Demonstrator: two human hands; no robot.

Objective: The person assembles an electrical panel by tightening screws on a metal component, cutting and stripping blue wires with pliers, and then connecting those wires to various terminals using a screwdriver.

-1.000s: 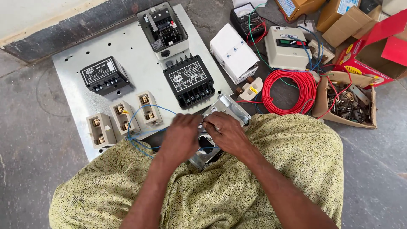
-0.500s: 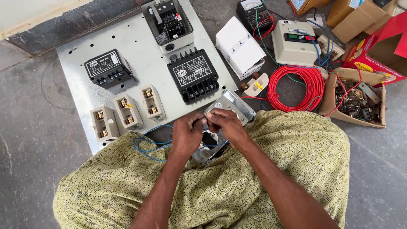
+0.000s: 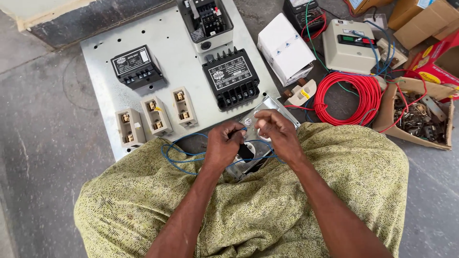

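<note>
At far left we see three beige fuse holders on the grey mounting plate. A blue wire loops over the lap. Our left hand pinches that wire. Our right hand grips the small metal bracket at the plate's edge. Further right lies a red wire coil, then a cardboard box.

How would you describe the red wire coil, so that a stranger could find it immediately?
Start at the grey metal panel on the floor, then look to its right edge. Beyond the white box, below the cream switch box, lies the red wire coil. It is the only round red loop bundle.
</note>
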